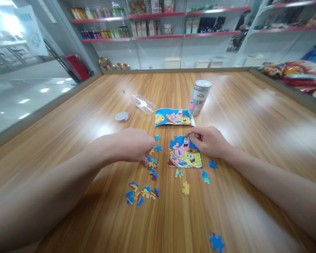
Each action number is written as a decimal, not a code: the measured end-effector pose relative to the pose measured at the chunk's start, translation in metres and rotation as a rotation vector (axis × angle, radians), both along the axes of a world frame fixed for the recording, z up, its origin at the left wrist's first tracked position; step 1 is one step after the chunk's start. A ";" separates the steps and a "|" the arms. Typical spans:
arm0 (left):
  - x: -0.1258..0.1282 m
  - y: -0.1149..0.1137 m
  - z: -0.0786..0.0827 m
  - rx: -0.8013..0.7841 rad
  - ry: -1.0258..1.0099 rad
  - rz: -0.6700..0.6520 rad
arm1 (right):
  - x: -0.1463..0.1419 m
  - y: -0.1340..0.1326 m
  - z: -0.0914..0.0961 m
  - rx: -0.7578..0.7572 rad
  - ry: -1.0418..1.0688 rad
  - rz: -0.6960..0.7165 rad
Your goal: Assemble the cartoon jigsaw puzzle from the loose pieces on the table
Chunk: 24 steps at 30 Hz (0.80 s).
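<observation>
- Nearest the camera, one blue puzzle piece [216, 242] lies on the worktop [244, 225].
- Clear jar [144, 104] lies on its side near a loose silver lid [122, 116]; printed canister [200, 97] stands lidded, contents hidden.
- Bare wood stretches beyond the right hand [210, 140] to the raised rim [171, 71].
- Right grip: fingers bent at the part-built puzzle [185, 154]; cannot tell whether they pinch anything.
- Left hand [133, 146]: over loose pieces [154, 175], grip hidden.
- Printed sheet [171, 117] lies just past the puzzle.

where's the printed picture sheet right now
In the head view, the printed picture sheet lies near the centre, just beyond the partly joined puzzle, with the can by its right end.
</observation>
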<state>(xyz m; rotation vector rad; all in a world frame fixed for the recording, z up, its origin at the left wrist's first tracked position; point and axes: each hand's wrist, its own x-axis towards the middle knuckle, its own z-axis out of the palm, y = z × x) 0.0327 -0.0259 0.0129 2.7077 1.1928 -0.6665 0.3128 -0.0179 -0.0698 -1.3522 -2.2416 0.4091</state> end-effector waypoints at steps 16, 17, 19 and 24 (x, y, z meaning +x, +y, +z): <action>-0.020 0.051 -0.046 0.459 -0.761 -0.081 | 0.008 0.004 -0.002 -0.182 0.464 -0.061; -0.023 0.054 -0.056 0.518 -0.834 -0.051 | 0.010 0.004 -0.001 -0.220 0.530 -0.079; -0.029 0.056 -0.074 0.561 -0.934 -0.021 | 0.013 0.004 0.002 -0.283 0.624 -0.101; -0.033 0.046 -0.089 0.639 -1.060 0.058 | 0.017 -0.001 0.006 -0.364 0.660 -0.090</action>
